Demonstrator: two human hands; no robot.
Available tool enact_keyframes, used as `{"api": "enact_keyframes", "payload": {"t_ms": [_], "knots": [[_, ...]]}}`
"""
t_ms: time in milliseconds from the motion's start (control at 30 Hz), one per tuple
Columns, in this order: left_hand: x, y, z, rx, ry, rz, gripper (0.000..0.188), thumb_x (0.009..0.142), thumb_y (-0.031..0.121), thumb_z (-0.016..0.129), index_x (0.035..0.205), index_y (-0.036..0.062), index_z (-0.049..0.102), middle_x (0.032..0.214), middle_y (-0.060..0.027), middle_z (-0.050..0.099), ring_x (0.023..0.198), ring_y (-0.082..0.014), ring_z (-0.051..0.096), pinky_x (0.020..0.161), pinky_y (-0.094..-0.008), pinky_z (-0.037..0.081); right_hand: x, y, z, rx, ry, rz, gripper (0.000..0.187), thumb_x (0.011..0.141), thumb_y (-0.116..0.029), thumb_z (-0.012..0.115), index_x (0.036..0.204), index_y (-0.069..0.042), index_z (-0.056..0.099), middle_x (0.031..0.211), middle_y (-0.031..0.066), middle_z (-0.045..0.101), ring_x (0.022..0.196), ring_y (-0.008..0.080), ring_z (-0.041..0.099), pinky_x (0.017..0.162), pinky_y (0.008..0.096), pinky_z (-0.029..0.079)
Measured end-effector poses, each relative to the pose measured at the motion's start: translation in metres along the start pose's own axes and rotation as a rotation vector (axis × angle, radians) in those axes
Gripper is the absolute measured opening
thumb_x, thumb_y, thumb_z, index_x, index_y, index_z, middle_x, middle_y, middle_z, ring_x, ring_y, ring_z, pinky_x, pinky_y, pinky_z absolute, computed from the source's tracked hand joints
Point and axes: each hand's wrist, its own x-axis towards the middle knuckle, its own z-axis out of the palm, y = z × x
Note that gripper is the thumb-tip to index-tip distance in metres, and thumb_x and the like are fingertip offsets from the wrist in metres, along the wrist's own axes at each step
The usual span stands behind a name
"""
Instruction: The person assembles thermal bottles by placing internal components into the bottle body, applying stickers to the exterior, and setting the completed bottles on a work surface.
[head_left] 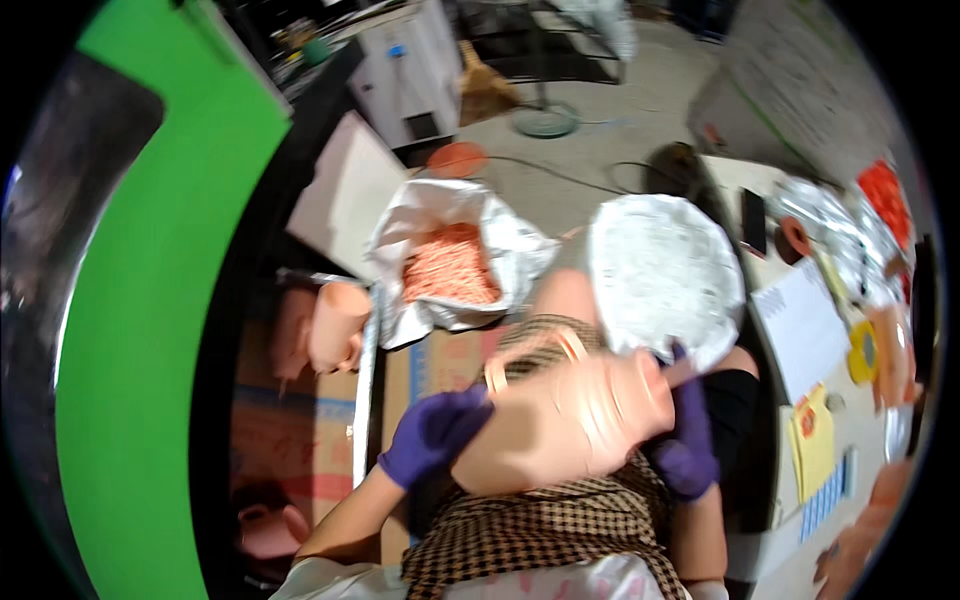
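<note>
A peach plastic jug (555, 420) lies on its side above my lap, its handle loop toward the far side and its neck to the right. My left hand (435, 435), in a purple glove, grips the jug's base end. At the neck end is my right hand (690, 440), also in a purple glove, with its fingers closed. A small pale strip (683, 374) juts out between the neck and that glove; blur hides what it is. A brown checked apron (530, 530) covers my lap under the jug.
Ahead stands a white sack (400, 220) of peach plastic scraps (450, 265). Beside it is a round white plastic-covered surface (660, 270). Peach jugs (340, 325) sit in a box at left. The right-hand table (775, 300) bears a phone (753, 222), papers and tape. A green machine panel (170, 300) rises at left.
</note>
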Motion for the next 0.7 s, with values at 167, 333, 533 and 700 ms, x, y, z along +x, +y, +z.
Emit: {"api": "enact_keyframes", "payload": {"t_ms": [167,333,533,700], "knots": [[0.021,0.037,-0.018,0.767,-0.319,0.366,0.051,0.092,0.019,0.061,0.14,0.0035,0.051,0.142,-0.0283,0.044,0.13,-0.0458,0.045,0.111,-0.0509,0.033,-0.012,-0.004,0.001,-0.019,0.209,-0.02,0.122,0.064,-0.018,0.092,0.156,-0.002,0.013,0.143,0.0149,0.046,0.129,0.0245,0.05,0.109,0.04,0.04],[0.052,0.107,-0.065,0.477,-0.513,0.46,0.089,0.081,0.034,0.075,0.151,-0.0016,0.034,0.153,-0.0332,0.028,0.142,-0.0486,0.029,0.117,-0.0543,0.022,0.004,-0.048,0.007,0.068,0.239,-0.195,0.138,0.061,-0.024,0.096,0.157,-0.004,-0.001,0.141,0.0183,0.046,0.128,0.0272,0.051,0.107,0.0411,0.043],[0.065,0.115,-0.079,0.347,-0.487,0.373,0.117,0.068,0.043,0.088,0.153,-0.0031,0.023,0.158,-0.0258,0.024,0.148,-0.0421,0.02,0.12,-0.05,0.016,-0.002,-0.005,0.039,-0.8,0.093,-0.334,0.14,0.061,-0.017,0.096,0.157,-0.005,-0.004,0.137,0.0194,0.045,0.125,0.0299,0.053,0.106,0.0429,0.044],[0.049,0.101,0.038,0.082,-0.035,0.398,0.114,0.068,0.034,0.091,0.148,-0.0092,0.023,0.146,-0.0231,0.041,0.132,-0.0396,0.047,0.116,-0.0525,0.029,-0.007,0.012,0.064,-0.549,0.053,-0.462,0.109,0.068,-0.026,0.091,0.149,0.0,0.024,0.133,0.0208,0.047,0.126,0.035,0.048,0.104,0.0452,0.041]]}}
